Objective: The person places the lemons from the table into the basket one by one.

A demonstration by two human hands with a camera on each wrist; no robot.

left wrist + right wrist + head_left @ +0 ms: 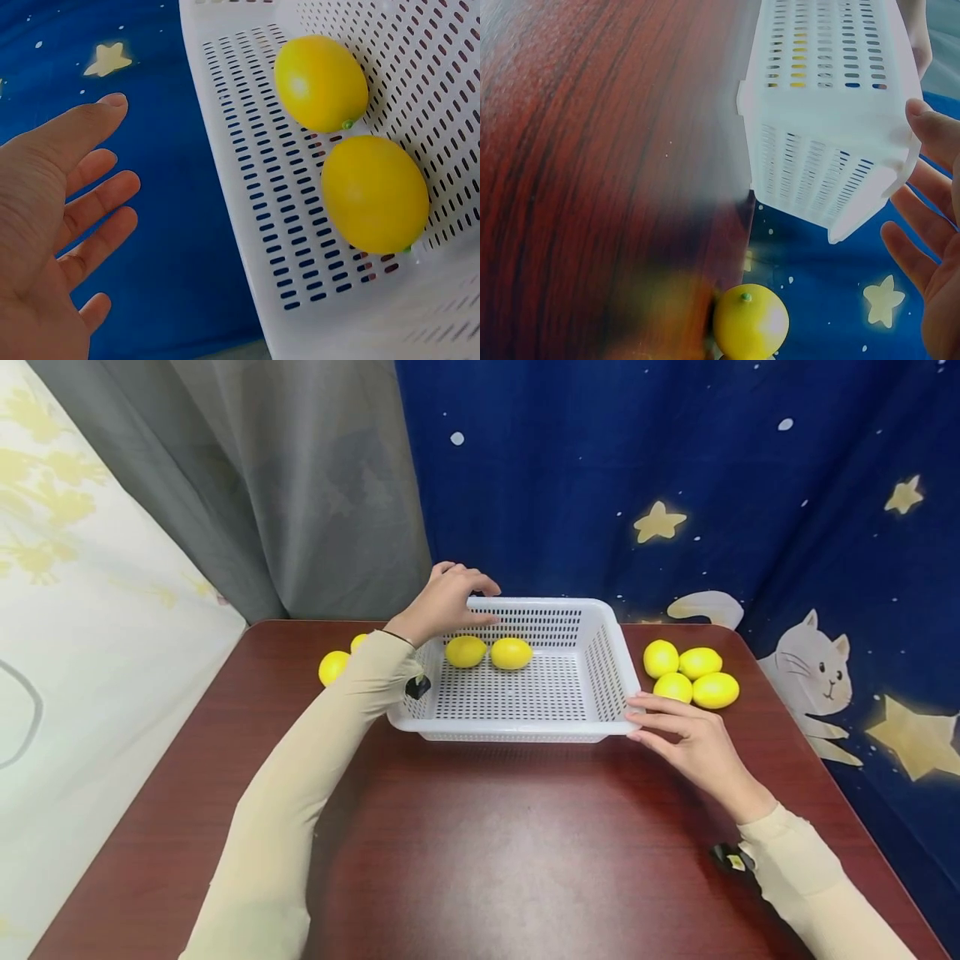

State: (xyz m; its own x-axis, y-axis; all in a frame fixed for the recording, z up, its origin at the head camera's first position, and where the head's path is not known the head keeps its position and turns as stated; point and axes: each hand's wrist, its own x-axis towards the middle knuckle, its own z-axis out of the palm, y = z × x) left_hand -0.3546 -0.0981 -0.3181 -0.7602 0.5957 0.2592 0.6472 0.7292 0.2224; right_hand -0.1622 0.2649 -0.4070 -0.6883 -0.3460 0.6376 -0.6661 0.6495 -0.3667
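A white slotted plastic basket stands on the table, with two lemons lying at its back left. In the left wrist view both lemons rest against its perforated wall. My left hand hovers at the basket's back left corner, fingers spread loosely; the left wrist view shows this hand apart from the rim. At the front right corner, my right hand touches the rim with nearly straight fingers. Seen from the right wrist, this hand has its thumb tip at the rim.
Several lemons cluster on the table right of the basket. Two more lemons lie to its left, partly hidden by my left sleeve. A dark red wooden table spreads in front. Behind it hang grey and blue curtains.
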